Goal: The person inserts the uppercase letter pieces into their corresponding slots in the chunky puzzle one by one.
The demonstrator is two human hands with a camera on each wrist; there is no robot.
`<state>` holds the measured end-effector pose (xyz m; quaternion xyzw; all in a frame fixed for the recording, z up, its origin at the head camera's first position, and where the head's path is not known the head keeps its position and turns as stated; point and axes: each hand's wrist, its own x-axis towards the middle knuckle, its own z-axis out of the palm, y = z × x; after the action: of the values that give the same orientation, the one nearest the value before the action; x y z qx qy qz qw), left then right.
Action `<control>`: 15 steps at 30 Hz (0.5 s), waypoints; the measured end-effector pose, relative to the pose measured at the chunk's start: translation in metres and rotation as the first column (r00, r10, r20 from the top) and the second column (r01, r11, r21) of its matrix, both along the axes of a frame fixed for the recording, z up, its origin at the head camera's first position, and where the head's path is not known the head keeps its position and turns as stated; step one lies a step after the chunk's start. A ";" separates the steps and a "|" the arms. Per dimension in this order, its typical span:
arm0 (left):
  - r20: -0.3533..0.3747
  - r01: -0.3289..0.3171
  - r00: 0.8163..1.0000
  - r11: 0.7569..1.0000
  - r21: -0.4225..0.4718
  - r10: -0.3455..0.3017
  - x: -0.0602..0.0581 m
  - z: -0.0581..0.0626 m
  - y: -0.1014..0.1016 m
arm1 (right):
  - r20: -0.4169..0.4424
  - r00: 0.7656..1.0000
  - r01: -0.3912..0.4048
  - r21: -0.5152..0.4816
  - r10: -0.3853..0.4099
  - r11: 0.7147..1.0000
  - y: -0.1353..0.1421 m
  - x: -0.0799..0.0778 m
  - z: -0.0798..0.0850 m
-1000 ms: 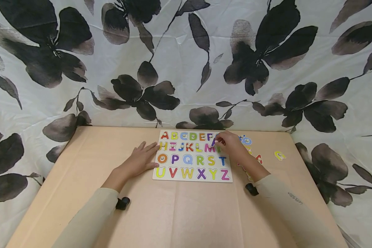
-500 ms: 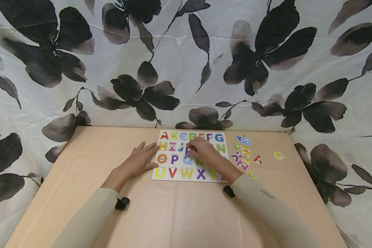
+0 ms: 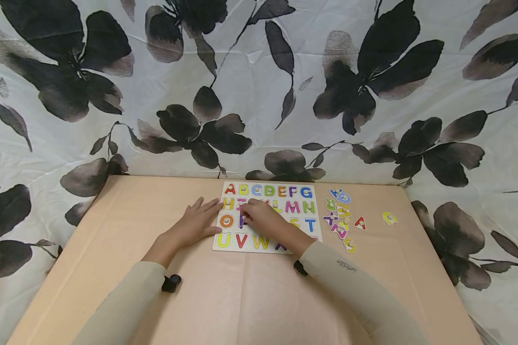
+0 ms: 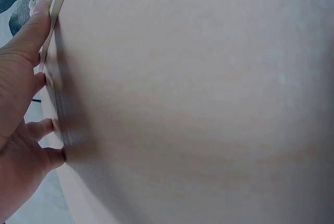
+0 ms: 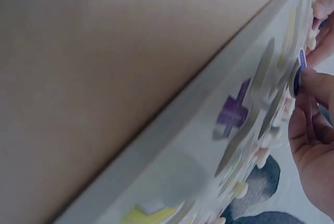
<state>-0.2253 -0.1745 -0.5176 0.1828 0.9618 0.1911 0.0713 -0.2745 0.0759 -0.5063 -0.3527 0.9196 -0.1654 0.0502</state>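
Observation:
A white alphabet puzzle board (image 3: 267, 248) with rows of coloured letters lies on the table. My right hand (image 3: 265, 220) is over its middle left and pinches a purple letter piece (image 5: 299, 78) between thumb and fingers. In the head view that piece is at the P spot in the third row, partly covered by the hand. Whether it touches the board I cannot tell. At the board's left edge rests my left hand (image 3: 193, 223), fingers extended, its fingertips and thumb touching the edge. The right hand hides several letters of the second and third rows.
Several loose letter pieces (image 3: 343, 211) lie in a cluster right of the board. Beside them are a red A piece (image 3: 360, 223) and, farther right, a yellow piece (image 3: 389, 218). A floral cloth (image 3: 224, 57) hangs behind the table (image 3: 259, 297).
My right hand has moved left across the board from the top right corner, carrying the purple letter piece to the P spot. The left hand stays on the left edge.

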 end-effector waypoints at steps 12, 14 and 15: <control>-0.003 0.003 1.000 1.000 -0.003 -0.003 0.001 0.000 0.001 | 0.042 0.999 -0.023 0.108 0.018 0.994 -0.009 0.001 0.005; -0.007 0.005 1.000 1.000 -0.006 -0.005 0.000 -0.001 0.000 | 0.046 0.999 -0.026 0.109 0.021 0.994 -0.009 0.001 0.006; -0.009 0.005 1.000 1.000 -0.008 -0.006 0.000 -0.001 0.000 | 0.048 0.999 -0.029 0.108 0.024 0.994 -0.009 0.001 0.006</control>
<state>-0.2248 -0.1742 -0.5184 0.1860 0.9623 0.1862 0.0679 -0.2731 0.0665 -0.5006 -0.3576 0.9211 -0.1228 0.0927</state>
